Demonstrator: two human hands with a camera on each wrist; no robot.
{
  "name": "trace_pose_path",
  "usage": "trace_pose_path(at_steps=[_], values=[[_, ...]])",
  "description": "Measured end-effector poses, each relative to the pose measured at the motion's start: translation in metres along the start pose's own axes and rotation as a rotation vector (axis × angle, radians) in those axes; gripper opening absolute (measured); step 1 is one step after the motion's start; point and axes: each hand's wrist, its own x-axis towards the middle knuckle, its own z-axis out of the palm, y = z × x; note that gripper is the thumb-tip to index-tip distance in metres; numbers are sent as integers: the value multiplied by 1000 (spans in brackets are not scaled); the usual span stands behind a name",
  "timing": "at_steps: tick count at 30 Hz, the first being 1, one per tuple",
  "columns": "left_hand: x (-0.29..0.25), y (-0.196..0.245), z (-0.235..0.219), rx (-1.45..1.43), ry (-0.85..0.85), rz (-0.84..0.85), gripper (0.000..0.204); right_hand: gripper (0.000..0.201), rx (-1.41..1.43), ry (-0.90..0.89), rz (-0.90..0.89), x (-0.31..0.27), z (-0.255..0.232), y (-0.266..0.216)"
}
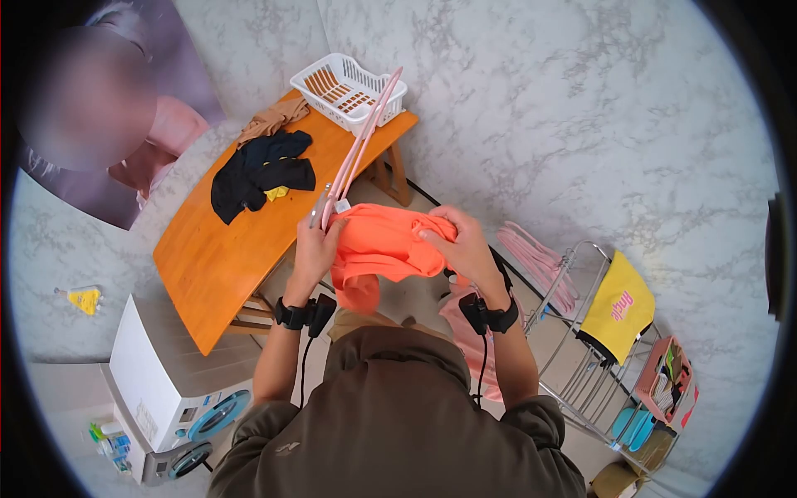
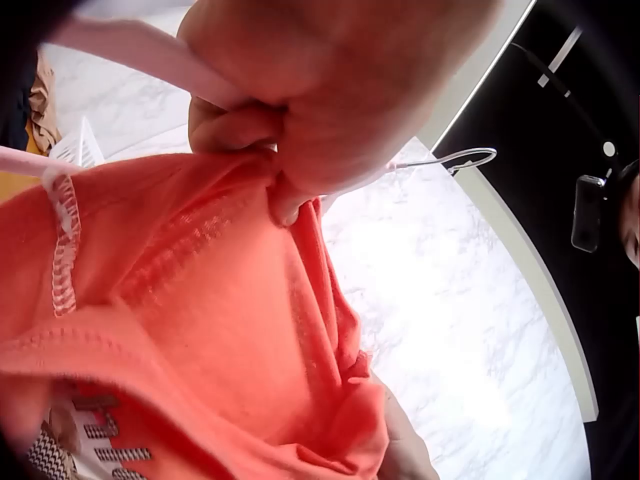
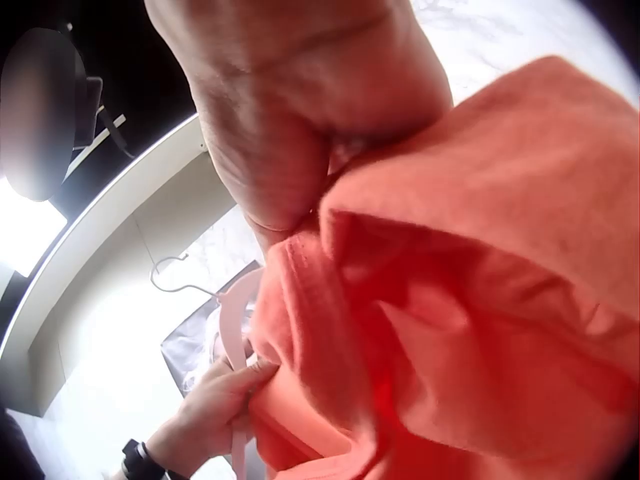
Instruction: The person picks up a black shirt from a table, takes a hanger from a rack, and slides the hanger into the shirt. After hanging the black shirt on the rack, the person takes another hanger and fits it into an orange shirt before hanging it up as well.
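An orange garment [image 1: 386,241] is stretched between both hands in front of the body. My left hand [image 1: 314,249] grips its left edge together with pink hangers [image 1: 362,145], which slant up to the right over the table. In the left wrist view the left hand [image 2: 330,100] pinches the orange cloth [image 2: 220,310] beside a pink hanger bar [image 2: 150,62]. My right hand [image 1: 466,249] holds the bunched right end; in the right wrist view the hand [image 3: 310,120] has its fingertips hidden by the cloth [image 3: 480,220]. A metal hook [image 3: 185,288] shows near the left hand.
A wooden table [image 1: 199,241] at left bears dark clothes [image 1: 259,173], a tan cloth [image 1: 272,119] and a white basket [image 1: 353,91]. At right stands a metal rack [image 1: 573,378] with pink hangers [image 1: 540,266], a yellow cloth [image 1: 617,307] and a pink basket [image 1: 660,386]. White washing machine [image 1: 149,373] at lower left.
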Motion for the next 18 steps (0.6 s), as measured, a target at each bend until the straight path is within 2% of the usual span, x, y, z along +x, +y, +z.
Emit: trace_pose_path(at_steps=[2,4,5,7,8,10,15,18], values=[[-1,3,0,4,18,25,36,22,-19,-59,29,1,1,-1],[-1,5,1,7,24,55,33,25,-297,-8,-40,1,3,-2],[-2,6,2,6,18,38,27,25,-298,0,-36,0,4,1],[2,9,3,-3,8,33,22,22,-366,157,-74,1,4,8],[5,10,4,3,-8,57,18,22,-374,165,-76,1,2,9],[9,12,4,5,-21,82,16,21,-458,349,-141,2,1,8],[20,10,-8,-121,-36,-9,13,24,-544,413,-256,23,14,14],[29,-1,-25,-60,-26,67,13,23,-656,489,-294,39,20,4]])
